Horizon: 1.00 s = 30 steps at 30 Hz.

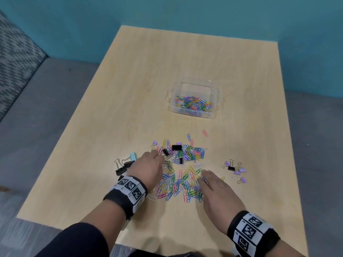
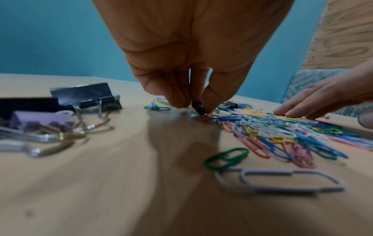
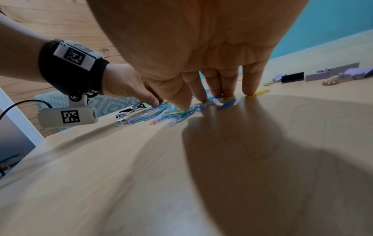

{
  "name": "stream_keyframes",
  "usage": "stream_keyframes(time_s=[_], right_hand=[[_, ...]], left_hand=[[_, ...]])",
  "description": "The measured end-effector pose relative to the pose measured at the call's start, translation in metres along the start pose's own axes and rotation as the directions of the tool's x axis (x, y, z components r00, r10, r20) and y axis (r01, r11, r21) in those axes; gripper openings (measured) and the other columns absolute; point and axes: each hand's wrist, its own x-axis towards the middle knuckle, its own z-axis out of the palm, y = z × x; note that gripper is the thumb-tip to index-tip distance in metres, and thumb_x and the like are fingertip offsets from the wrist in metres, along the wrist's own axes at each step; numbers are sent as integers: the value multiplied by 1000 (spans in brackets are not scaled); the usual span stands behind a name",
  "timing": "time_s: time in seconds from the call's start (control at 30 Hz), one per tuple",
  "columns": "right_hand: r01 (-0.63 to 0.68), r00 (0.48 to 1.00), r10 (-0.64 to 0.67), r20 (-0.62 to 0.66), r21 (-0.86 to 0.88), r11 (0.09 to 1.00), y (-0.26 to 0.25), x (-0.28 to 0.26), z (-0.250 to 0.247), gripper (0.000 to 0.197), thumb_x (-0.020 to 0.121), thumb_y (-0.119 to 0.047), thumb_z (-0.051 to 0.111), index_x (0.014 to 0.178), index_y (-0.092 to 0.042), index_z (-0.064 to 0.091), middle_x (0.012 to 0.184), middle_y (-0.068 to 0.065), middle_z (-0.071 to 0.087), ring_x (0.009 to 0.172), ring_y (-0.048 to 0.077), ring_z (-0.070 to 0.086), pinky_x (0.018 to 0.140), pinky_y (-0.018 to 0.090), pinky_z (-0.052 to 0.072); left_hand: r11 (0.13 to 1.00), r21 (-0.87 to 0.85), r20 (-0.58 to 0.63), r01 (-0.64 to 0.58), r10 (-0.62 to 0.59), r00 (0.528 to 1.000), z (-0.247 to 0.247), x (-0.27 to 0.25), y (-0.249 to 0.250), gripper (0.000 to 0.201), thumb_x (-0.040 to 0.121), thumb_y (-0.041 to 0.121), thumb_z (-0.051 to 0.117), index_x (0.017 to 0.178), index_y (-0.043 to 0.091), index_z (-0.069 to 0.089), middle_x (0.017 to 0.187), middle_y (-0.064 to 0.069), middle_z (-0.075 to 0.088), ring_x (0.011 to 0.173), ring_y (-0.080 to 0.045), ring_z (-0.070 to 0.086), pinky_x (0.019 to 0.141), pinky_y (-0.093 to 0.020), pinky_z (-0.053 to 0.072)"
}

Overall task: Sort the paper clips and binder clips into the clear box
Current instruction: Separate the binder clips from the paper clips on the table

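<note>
While a small black binder clip (image 2: 198,108) is pinched in the left hand (image 1: 148,168) grip beside the paper-clip heap (image 1: 182,179), short of the clear box (image 1: 193,101), tangled clips may be dragged along; right hand (image 1: 216,190) fingers lie straight, nothing held.

— What hides under the left hand (image 1: 148,168)?
— Part of the heap of coloured wire paper clips (image 1: 182,175), and part of the large black metal binder clips (image 1: 123,168) beside the wrist (their count stays unclear).
— And the wrist views?
— The near grey paper clip (image 2: 282,182) is blurred; the small black binder clip (image 2: 198,108) is half covered by the pinching fingertips (image 2: 175,99).
</note>
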Motion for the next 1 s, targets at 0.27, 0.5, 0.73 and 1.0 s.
stream_keyframes(time_s=[0.27, 0.5, 0.73, 1.0], right_hand=[[8, 1000, -8, 9, -4, 1000, 1, -1, 1, 61, 68, -5, 65, 127, -8, 52, 139, 15, 49, 129, 32, 46, 99, 45, 46], [14, 1000, -14, 8, -7, 1000, 2, 0, 1, 57, 70, -5, 63, 127, -8, 53, 139, 15, 48, 130, 32, 45, 100, 44, 45], [9, 1000, -9, 1, -8, 1000, 2, 0, -1, 58, 68, -5, 68, 125, -9, 55, 137, 14, 51, 128, 31, 48, 98, 43, 47], [-5, 1000, 5, 22, 7, 1000, 1, -2, 0, 61, 67, -7, 68, 126, -8, 55, 138, 15, 50, 129, 32, 47, 96, 46, 48]], left_hand=[[988, -109, 14, 108, -107, 994, 2, -11, -6, 13, 83, 26, 57, 88, 13, 57, 87, -1, 53, 80, -22, 50, 68, -35, 44], [962, -194, 60, 194, -185, 981, 4, -7, 5, 6, 78, 11, 55, 81, 14, 50, 83, 0, 51, 76, -21, 48, 63, -33, 41], [838, -420, -31, 347, -396, 918, -7, -24, -2, 11, 76, 15, 58, 74, 21, 50, 67, 4, 59, 65, -17, 55, 58, -31, 44], [905, -225, -186, 361, -404, 896, -20, -35, -32, 6, 78, 17, 62, 81, 17, 57, 82, -4, 53, 80, -28, 51, 63, -37, 45]])
